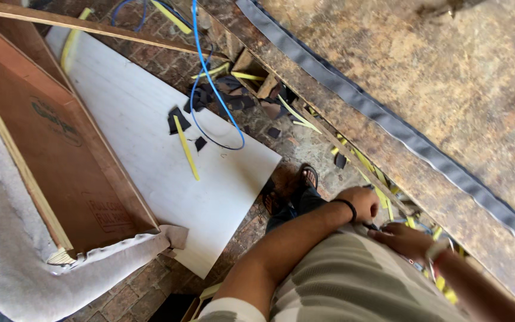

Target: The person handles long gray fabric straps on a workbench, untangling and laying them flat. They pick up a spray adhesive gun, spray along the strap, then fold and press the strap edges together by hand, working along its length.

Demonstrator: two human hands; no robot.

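Striped shirt (353, 274): nearest the lens, filling the bottom edge.
Workbench (448, 77): worn wooden top along the right, a grey strip (388, 122) laid lengthwise, apparently for working.
Wooden frame (61, 155): left, fabric-wrapped, tilted over a white board (168, 137).
Left hand (362, 201): fingers curled closed at the bench's near edge; contents hidden.
Right hand (403, 240): beside it, fingers pressed together, whether gripping anything I cannot tell.

An upholstery workshop: scarred wooden workbench (448, 77), plywood frame (61, 155) under grey padding (1, 238), offcuts (227, 95) across brick floor (138, 292).
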